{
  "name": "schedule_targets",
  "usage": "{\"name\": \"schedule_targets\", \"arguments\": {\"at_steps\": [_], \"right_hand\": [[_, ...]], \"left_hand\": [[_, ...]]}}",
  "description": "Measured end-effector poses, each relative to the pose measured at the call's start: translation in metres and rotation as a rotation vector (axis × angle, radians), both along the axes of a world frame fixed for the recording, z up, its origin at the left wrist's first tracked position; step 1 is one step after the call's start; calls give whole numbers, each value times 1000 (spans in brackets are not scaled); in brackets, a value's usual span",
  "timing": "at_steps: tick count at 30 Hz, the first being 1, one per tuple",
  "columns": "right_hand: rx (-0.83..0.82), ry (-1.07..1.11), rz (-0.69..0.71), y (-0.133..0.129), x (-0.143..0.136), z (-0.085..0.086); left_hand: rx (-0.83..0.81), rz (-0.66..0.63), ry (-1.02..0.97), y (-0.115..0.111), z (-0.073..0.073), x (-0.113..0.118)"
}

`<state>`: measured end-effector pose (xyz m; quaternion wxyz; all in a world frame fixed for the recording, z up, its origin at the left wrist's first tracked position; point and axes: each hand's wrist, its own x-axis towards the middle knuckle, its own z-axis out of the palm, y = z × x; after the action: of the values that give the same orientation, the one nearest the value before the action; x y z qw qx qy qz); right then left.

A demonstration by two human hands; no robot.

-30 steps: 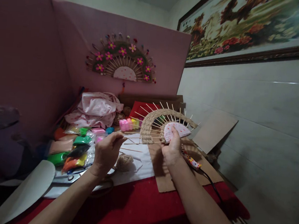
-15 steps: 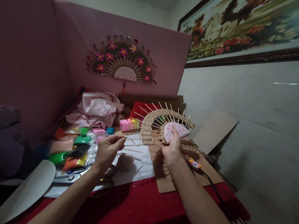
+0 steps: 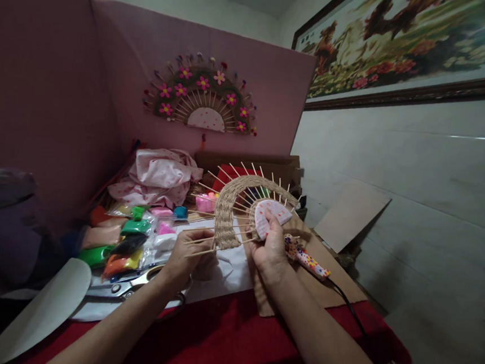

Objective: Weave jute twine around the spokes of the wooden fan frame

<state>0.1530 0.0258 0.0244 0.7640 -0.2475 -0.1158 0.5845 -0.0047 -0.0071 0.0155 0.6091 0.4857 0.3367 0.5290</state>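
My right hand [image 3: 268, 251] grips a half-round fan of thin sticks, thumb on its white half-disc [image 3: 271, 217] with small pink-red spots. A broad band of woven twine [image 3: 226, 209] arches across the sticks, whose bare tips stick out past it. At the fan's lower left end is my left hand [image 3: 189, 256], its fingers curled behind the bare stick ends. Those fingertips are partly hidden, and what they hold cannot be made out. Below the fan lies a hot glue gun [image 3: 312, 263] with a flowered pattern and a dark cord, on a cardboard sheet [image 3: 337, 295].
Bags of coloured clay [image 3: 136, 227] and large scissors [image 3: 116, 290] lie on the left. Pink-white cloth [image 3: 162, 175] is heaped behind them. A finished flowered fan [image 3: 201, 96] hangs on the pink panel. Red cloth [image 3: 220, 338] covers the front; a board [image 3: 352, 214] leans at right.
The fan has moved left and slightly down and turned a little with my right hand. My left hand has moved lower, from beside the end sticks to behind them.
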Motion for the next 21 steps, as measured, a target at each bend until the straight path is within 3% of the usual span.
{"name": "schedule_targets", "arguments": {"at_steps": [3, 5, 10, 16, 21], "right_hand": [[-24, 92, 103, -5, -3, 4], [-1, 72, 139, -9, -7, 7], [44, -18, 159, -13, -12, 6], [104, 27, 20, -7, -8, 0], [137, 28, 17, -7, -8, 0]], "left_hand": [[-4, 227, 62, 5, 6, -7], [19, 285, 50, 8, 9, -12], [86, 324, 26, 10, 11, -16], [168, 305, 114, 7, 7, -9], [240, 370, 92, 4, 10, -9]]}}
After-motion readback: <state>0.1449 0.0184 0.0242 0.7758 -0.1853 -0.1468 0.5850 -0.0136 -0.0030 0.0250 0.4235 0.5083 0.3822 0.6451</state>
